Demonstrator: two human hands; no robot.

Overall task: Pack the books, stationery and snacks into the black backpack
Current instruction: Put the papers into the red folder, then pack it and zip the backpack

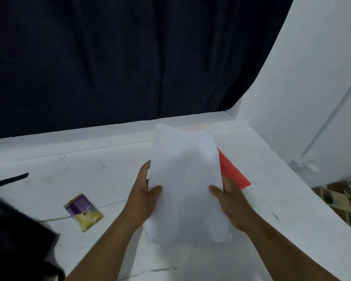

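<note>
**A:** The backpack (14,236), where is it while you hold all that?

**B:** It sits at the near left corner of the desk (114,159), dark and slumped, partly out of my view, with a black strap (10,179) trailing behind it. I can't see its opening from here.

**A:** And what's in your hands?

**B:** A white sheaf (185,183), papers or a thin book, I can't tell which. My left hand (145,196) grips its left edge and my right hand (230,203) grips its right edge, thumbs on top, fingers curled beneath. I hold it from both sides because it is floppy; the far end already bows and looks ragged.

**A:** Is it off the desk?

**B:** It looks lifted and tilted away from me, though I can't be sure the far end is clear. A red folder (233,173) lies flat just beside and partly under it on the right.

**A:** Anything in the way toward the bag?

**B:** A yellow and purple snack packet (83,211) lies between my left forearm and the backpack, flat, well apart from the sheaf. I judge I can carry the sheaf over it easily.

**A:** And the edges?

**B:** A dark curtain (130,57) closes off the far side, a white wall (312,88) the right, where the desk curves off toward a patterned floor (338,199). The open room is on the left, toward the bag.
</note>
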